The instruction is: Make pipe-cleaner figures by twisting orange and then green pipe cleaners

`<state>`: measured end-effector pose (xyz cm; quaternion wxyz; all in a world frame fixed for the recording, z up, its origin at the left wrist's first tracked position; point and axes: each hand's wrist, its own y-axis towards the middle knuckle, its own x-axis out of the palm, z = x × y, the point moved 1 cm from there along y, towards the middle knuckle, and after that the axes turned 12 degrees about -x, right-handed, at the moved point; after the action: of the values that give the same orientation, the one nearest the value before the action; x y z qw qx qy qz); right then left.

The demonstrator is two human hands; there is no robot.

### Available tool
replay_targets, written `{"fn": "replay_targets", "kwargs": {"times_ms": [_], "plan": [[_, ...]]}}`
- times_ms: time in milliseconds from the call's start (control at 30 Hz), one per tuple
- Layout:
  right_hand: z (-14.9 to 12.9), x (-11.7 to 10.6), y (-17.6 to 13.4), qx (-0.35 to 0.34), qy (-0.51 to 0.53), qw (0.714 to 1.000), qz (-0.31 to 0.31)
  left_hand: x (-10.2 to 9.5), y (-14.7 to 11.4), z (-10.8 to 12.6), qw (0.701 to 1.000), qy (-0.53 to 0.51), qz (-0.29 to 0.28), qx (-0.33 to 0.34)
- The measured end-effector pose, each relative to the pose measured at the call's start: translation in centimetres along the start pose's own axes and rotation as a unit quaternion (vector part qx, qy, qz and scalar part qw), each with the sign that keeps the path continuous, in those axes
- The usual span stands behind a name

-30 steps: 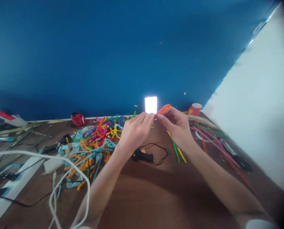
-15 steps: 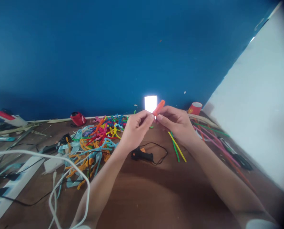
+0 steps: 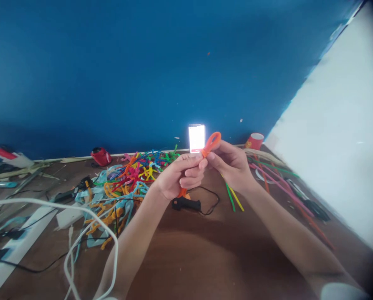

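"Rolled over since the earlier frame, my left hand (image 3: 177,176) pinches the orange loop (image 3: 212,142) by its base."
"Where's it pointing?"
"Up beyond that thumb; my right hand (image 3: 233,167) pinches it alongside."

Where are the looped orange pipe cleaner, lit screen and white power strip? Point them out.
Looped orange pipe cleaner (image 3: 208,146): head view, lower part of the loop.
Lit screen (image 3: 197,137): head view, bright middle.
White power strip (image 3: 24,243): head view, bare white casing.

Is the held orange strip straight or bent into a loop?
Bent into a loop: the orange strip curves back on itself around a narrow gap.
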<state>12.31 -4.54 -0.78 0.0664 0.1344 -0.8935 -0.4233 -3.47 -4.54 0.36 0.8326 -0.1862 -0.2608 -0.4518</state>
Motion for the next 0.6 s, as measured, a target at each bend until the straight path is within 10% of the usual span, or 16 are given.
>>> {"fn": "replay_targets", "kwargs": {"times_ms": [200, 367, 433, 600], "plan": [[-0.1, 0.0, -0.1, 0.009, 0.052, 0.998, -0.020, -0.7, 0.0, -0.1, 0.998, 0.056, 0.016, -0.009], [-0.1, 0.0, -0.1, 0.007, 0.001, 1.000, 0.030, -0.6, 0.3, -0.3, 0.947, 0.244, 0.172, 0.117], [0.0, 0.0, -0.1, 0.012, -0.019, 0.998, 0.060, -0.5, 0.4, -0.4, 0.858, 0.379, 0.272, 0.214], [-0.3, 0.6, -0.3, 0.007, -0.043, 0.994, 0.104, -0.8, 0.4, -1.0, 0.524, 0.660, 0.386, 0.375]]}}
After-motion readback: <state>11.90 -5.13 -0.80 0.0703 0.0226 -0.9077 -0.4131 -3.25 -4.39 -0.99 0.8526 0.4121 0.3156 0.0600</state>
